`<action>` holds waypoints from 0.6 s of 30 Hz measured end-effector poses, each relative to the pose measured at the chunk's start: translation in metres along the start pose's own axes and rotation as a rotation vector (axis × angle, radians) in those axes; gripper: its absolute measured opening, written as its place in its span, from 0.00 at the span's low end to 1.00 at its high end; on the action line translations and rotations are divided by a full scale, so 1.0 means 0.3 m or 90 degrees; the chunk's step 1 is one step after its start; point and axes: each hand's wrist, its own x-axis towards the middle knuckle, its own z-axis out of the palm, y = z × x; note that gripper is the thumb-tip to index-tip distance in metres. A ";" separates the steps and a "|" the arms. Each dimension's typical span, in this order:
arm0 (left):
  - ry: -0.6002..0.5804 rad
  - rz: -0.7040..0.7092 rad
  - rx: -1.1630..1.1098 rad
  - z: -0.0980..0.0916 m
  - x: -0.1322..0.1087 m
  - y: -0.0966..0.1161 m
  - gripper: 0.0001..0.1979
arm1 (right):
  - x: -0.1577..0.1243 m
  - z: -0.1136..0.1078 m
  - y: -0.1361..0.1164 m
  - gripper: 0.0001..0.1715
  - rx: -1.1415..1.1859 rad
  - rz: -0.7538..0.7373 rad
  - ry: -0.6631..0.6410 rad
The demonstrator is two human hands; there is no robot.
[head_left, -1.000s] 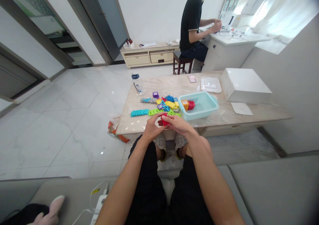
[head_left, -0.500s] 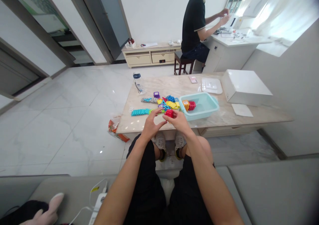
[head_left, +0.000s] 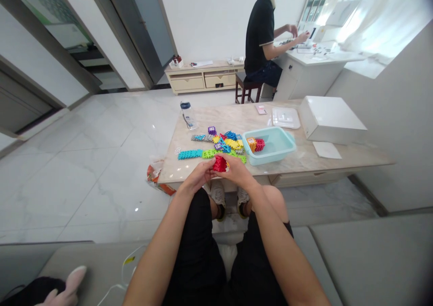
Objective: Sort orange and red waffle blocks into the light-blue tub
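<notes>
Between my two hands, over the near edge of the table, is a bundle of red interlocking blocks. My right hand grips it from the right, and my left hand closes its fingertips on its left side. Just beyond lie a teal strip of joined blocks and a lime-green strip, partly hidden by my hands. Behind these is a pile of yellow blocks, blue blocks and grey ones, with a purple block at the back.
A light-blue basin holds orange and red blocks. A water bottle, a clear lid, a pink card and a white box stand or lie on the table. Another person sits at a white desk beyond.
My left hand has come in from apart and closed on the red blocks. Both hands have shifted slightly left and nearer to me; more of the green strip shows.
</notes>
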 end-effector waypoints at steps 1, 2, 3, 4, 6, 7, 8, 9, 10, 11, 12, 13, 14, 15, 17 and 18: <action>-0.009 0.002 0.005 -0.001 -0.002 0.001 0.22 | -0.001 -0.001 -0.002 0.35 -0.001 -0.003 -0.002; -0.018 0.003 0.009 -0.002 -0.004 0.002 0.22 | -0.002 -0.003 -0.004 0.35 -0.002 -0.005 -0.006; -0.027 0.002 0.012 -0.004 -0.006 0.002 0.23 | -0.003 -0.005 -0.007 0.35 -0.003 -0.005 -0.012; -0.035 -0.001 0.014 -0.006 -0.008 0.003 0.23 | -0.004 -0.008 -0.009 0.35 -0.005 -0.006 -0.020; -0.048 -0.008 0.019 -0.010 -0.010 0.004 0.23 | -0.006 -0.011 -0.012 0.35 -0.006 -0.011 -0.031; -0.053 -0.012 0.020 -0.011 -0.010 0.005 0.23 | -0.007 -0.011 -0.012 0.36 -0.008 -0.013 -0.033; -0.055 -0.016 0.020 -0.012 -0.010 0.005 0.23 | -0.007 -0.011 -0.011 0.36 -0.010 -0.017 -0.034; -0.054 -0.019 0.021 -0.013 -0.009 0.005 0.23 | -0.008 -0.010 -0.010 0.37 -0.011 -0.021 -0.035; -0.052 -0.022 0.022 -0.015 -0.008 0.005 0.22 | -0.008 -0.009 -0.008 0.37 -0.013 -0.027 -0.036; -0.048 -0.025 0.023 -0.016 -0.006 0.004 0.21 | -0.008 -0.009 -0.006 0.37 -0.014 -0.031 -0.036; -0.043 -0.027 0.023 -0.017 -0.005 0.003 0.21 | -0.008 -0.008 -0.005 0.37 -0.013 -0.035 -0.036; -0.040 -0.028 0.022 -0.018 -0.003 0.002 0.20 | -0.008 -0.007 -0.005 0.37 -0.012 -0.038 -0.036; -0.038 -0.027 0.021 -0.020 -0.001 0.000 0.20 | -0.007 -0.007 -0.006 0.37 -0.010 -0.039 -0.035; -0.040 -0.025 0.020 -0.021 0.000 -0.002 0.21 | -0.007 -0.008 -0.007 0.37 -0.008 -0.038 -0.035; -0.052 -0.026 0.021 -0.022 0.003 -0.006 0.22 | -0.006 -0.009 -0.011 0.38 -0.006 -0.037 -0.033; -0.060 -0.030 0.023 -0.023 0.004 -0.008 0.24 | -0.007 -0.010 -0.013 0.38 -0.006 -0.038 -0.032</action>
